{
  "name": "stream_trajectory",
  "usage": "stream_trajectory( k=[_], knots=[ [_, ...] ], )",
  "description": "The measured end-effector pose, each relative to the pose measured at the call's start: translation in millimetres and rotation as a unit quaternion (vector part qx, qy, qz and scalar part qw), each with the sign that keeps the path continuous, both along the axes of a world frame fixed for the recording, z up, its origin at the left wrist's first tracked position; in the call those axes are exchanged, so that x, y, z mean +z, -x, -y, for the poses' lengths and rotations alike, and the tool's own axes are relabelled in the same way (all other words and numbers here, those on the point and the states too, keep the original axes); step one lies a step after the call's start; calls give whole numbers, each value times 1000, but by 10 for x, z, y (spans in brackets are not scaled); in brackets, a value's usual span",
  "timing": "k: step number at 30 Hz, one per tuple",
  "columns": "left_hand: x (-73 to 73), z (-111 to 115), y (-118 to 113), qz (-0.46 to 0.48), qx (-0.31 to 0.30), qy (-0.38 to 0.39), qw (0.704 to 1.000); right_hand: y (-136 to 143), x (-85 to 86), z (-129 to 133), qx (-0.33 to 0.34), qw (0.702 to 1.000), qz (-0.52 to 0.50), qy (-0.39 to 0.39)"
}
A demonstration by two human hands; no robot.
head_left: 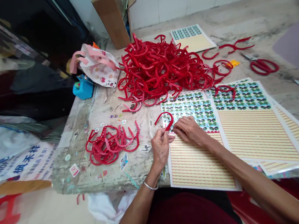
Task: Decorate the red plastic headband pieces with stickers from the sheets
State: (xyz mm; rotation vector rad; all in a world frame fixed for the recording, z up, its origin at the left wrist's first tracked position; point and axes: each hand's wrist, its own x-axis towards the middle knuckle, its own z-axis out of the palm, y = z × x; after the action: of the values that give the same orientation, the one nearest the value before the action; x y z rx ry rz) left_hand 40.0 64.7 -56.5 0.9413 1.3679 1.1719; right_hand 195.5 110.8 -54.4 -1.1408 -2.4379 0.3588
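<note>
My left hand [160, 145] pinches the lower end of a red curved plastic band [169, 118], which arches up above the fingers. Close beside it, my right hand [189, 131] has its fingers drawn together at the left part of a sticker sheet [200, 163]. What the right fingertips hold is too small to make out. This sheet has rows of green and dark stickers on top and yellow backing with red lines below. A small pile of red bands [110, 144] lies left of my hands, and a large heap of them [161, 66] is beyond.
More sticker sheets [260, 134] overlap at the right, and another sheet [194, 43] lies at the back. Red-handled scissors [263, 66] rest at the right. A white bag with pink handles [100, 67], a blue container [83, 89] and a cardboard box [112, 21] stand at the back left.
</note>
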Motion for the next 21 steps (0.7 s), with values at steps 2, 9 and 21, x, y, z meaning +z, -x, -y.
stream_trajectory(
  k=[2, 9, 21],
  knots=[
    [0, -2, 0, -2, -1, 4, 1000, -1, -4, -4, 0, 1000, 3, 0],
    [14, -2, -4, -8, 2, 6, 1000, -9, -1, -89, 42, 999, -2, 1],
    [6, -7, -18, -36, 1, -3, 999, 27, -71, -141, 82, 996, -41, 2]
  ],
)
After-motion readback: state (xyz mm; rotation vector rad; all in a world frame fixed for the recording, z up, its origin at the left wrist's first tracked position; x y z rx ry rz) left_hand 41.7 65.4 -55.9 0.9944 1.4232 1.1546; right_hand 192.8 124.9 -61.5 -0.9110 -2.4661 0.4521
